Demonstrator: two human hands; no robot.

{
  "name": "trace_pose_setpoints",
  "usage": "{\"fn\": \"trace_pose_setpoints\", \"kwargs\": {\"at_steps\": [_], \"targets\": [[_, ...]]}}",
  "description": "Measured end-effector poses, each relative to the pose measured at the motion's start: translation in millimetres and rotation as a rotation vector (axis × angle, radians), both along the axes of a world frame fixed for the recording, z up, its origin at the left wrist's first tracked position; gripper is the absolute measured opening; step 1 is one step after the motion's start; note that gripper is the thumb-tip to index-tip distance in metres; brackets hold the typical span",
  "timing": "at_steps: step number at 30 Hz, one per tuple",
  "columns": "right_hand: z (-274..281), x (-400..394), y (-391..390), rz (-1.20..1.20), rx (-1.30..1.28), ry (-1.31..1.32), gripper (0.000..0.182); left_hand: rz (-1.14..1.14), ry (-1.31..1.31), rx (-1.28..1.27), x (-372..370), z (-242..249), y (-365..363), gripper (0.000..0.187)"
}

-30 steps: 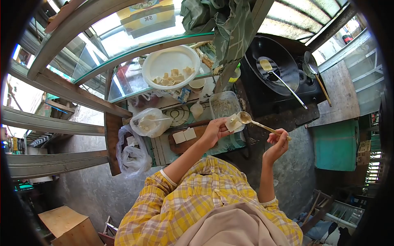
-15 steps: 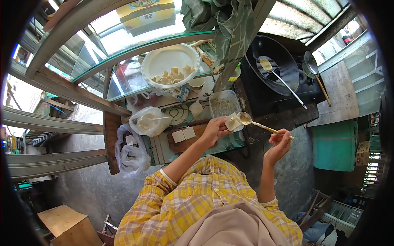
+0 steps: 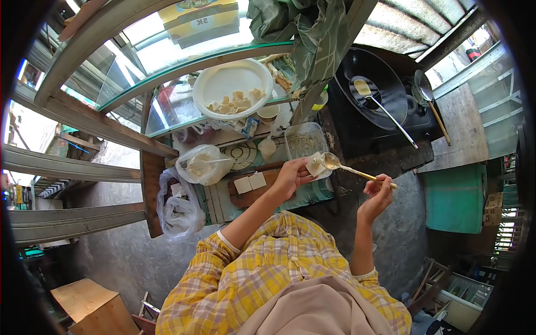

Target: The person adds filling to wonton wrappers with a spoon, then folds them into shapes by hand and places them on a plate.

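Observation:
Near the centre, my left hand [image 3: 293, 178] has its fingers closed round a pale, wrapper-like piece [image 3: 316, 165]. My right hand [image 3: 378, 202] grips the long handle of a spoon [image 3: 365, 176], whose bowl touches or nearly touches that piece. Left of my left hand, two white squares [image 3: 250, 182] lie on a brown wooden board [image 3: 272, 177]. Behind my left hand stands a clear plastic tub [image 3: 305, 138] with residue inside. A tied plastic bag [image 3: 204, 165] with pale contents and a white stick-like handle sits to the left.
A white plate [image 3: 230, 82] with several pale folded pieces is on the glass shelf. At right a black wok [image 3: 379, 89] holding a spatula stands on the stove. Another plastic bag [image 3: 181, 210] hangs at the table's left edge. A green cloth [image 3: 324, 50] hangs above.
The spoon and my right hand have shifted very slightly left, the bowl nearer the pale piece. My left hand still holds the piece.

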State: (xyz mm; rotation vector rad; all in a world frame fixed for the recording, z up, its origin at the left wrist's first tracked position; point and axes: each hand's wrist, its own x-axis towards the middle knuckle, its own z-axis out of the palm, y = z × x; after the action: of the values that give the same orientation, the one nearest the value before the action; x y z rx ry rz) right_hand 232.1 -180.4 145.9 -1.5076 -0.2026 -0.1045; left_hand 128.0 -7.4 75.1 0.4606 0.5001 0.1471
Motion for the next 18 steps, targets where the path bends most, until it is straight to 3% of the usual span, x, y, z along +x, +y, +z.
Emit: {"fn": "trace_pose_setpoints", "kwargs": {"at_steps": [11,18], "targets": [[6.0,-7.4,-0.8,0.041,-0.111,-0.172,0.034,0.016,-0.01,-0.017,-0.6,-0.9,1.3,0.035],[22.4,-8.7,-3.6,0.045,-0.05,-0.201,0.035,0.023,0.033,-0.04,-0.3,-8.0,-0.6,0.035]]}}
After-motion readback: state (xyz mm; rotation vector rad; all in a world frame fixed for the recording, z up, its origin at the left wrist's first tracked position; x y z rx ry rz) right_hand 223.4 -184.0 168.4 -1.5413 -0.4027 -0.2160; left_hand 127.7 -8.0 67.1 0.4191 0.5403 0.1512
